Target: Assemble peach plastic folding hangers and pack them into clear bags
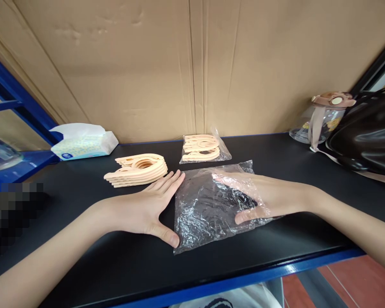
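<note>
A clear bag (202, 209) is laid flat on the black table (122, 265), directly in front of the person, its creased film broken up by bright glints; no printing can be made out on it. Its left edge is met by the left hand (141, 209), which is spread palm down, fingers straight and released, with the thumb tip set at the near corner and the fingertips at the far one. The right hand (268, 192) is slipped into the bag from the right side, and its fingers and thumb, seen through the film, are extended and parted, with nothing clenched between them. Just beyond the left fingertips a stack (137, 176) of beige plastic pieces is placed, unwrapped and neatly layered. Behind the bag, near the cardboard (131, 64), a similar set (200, 157) is enclosed in clear film. At the far left a tissue pack (83, 143) is marked with a dark blue oval logo, whose lettering is too small to be read. At the far right a strapped bottle (332, 117), decorated with yellowish pictures, is stood beside a glossy black bag (365, 132). Below the table edge, a dark print on a white sack (259, 295) is cut off by the frame.
</note>
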Demonstrator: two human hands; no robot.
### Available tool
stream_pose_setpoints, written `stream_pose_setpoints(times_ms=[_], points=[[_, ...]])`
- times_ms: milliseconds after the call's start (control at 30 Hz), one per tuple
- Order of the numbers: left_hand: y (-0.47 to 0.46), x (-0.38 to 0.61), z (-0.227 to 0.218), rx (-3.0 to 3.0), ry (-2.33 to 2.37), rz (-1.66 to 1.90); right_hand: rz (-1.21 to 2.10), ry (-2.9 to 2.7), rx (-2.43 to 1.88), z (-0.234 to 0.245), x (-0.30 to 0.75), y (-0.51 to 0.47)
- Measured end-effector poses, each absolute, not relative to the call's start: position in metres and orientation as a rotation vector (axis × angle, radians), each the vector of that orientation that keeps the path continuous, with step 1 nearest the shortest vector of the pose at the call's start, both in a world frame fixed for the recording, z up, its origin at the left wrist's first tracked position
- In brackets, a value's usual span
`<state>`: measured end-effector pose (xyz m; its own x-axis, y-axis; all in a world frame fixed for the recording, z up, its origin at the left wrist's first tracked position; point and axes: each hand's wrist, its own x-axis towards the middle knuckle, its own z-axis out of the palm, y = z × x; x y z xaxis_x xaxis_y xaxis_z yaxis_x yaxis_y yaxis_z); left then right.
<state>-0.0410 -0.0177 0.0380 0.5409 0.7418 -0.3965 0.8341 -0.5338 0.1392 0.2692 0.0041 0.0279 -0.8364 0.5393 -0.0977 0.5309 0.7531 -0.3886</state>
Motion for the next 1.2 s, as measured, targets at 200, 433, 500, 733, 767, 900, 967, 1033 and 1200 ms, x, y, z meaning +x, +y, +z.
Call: stream_pose_setpoints(times_ms=[200, 433, 500, 733, 767, 900, 967, 1033, 1200], points=[[-0.02, -0.039, 0.044, 2.381, 1.344, -0.473, 0.662, -2.91, -1.312, 0.044, 0.293, 0.005], [-0.023, -0.04, 0.052, 2.409, 1.316, -0.362, 0.58, -2.922, -1.417, 0.046, 0.302, 0.008], [-0.025, -0.043, 0.058, 2.435, 1.297, -0.318, 0.569, -2.934, -1.396, 0.045, 0.301, 0.008], [-0.009, -0.073, 0.086, 2.539, 1.614, 0.18, 0.576, -2.887, -1.373, 0.045, 0.298, 0.006], [-0.004, -0.08, 0.088, 2.572, 1.662, 0.206, 0.579, -2.884, -1.37, 0.045, 0.297, 0.005], [0.01, -0.105, 0.091, 2.576, 1.77, 0.059, 0.566, -2.881, -1.35, 0.044, 0.295, 0.004], [0.014, -0.113, 0.09, 2.535, 1.782, 0.035, 0.542, -2.884, -1.333, 0.041, 0.296, 0.005], [0.017, -0.118, 0.089, 2.502, 1.772, 0.026, 0.522, -2.87, -1.308, 0.038, 0.298, 0.006], [0.022, -0.122, 0.084, 2.39, 1.816, 0.033, 0.519, -2.83, -1.306, 0.035, 0.298, 0.007]])
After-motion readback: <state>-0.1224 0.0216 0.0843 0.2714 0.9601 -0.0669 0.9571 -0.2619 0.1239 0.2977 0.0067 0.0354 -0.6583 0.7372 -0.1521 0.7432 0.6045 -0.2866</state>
